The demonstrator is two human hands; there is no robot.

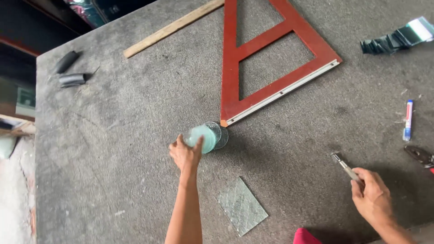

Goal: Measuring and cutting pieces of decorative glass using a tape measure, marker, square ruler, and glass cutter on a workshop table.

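My left hand (185, 156) reaches forward and grips a small stack of round glass discs (207, 135) lying on the grey felt-covered table (113, 135). The discs fan out slightly and touch the near corner of a red triangular wooden square (230, 68). My right hand (371, 194) is at the lower right, closed around a slim metal glass cutter (344, 166) whose tip points up and left. A textured rectangular glass pane (242, 206) lies flat between my two arms.
A wooden strip (172, 28) lies at the far edge. Two dark curved pieces (68, 70) sit at the far left. Dark glass offcuts (398, 38) are at the upper right, a blue-and-white marker (408, 119) and pliers (420, 156) at the right edge.
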